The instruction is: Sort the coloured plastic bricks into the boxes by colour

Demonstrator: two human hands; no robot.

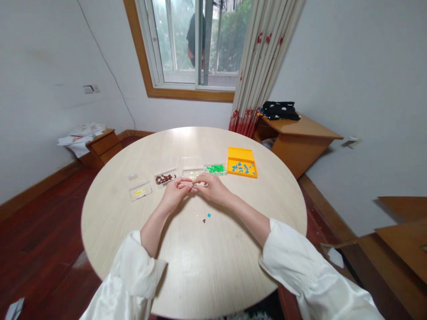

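Observation:
My left hand (pixel 174 194) and my right hand (pixel 213 188) meet above the middle of the table, fingertips pinched together. Whatever sits between the fingertips is tiny and mostly hidden; I cannot make out its kind. Just beyond the fingers stands a clear box with pale pieces (pixel 195 174), partly covered by my hands. Beside it are a clear box of dark brown pieces (pixel 163 178) on the left and a clear box of green pieces (pixel 215 169) on the right. Nearer to me lie a small blue piece (pixel 209 215) and a small brown piece (pixel 204 221).
The round table (pixel 187 266) carries an open yellow case (pixel 240 154) with blue pieces at right and a clear box with yellow pieces (pixel 140 191) at left. A wooden cabinet (pixel 293 146) and a curtain (pixel 263 58) stand beyond the table, near a window.

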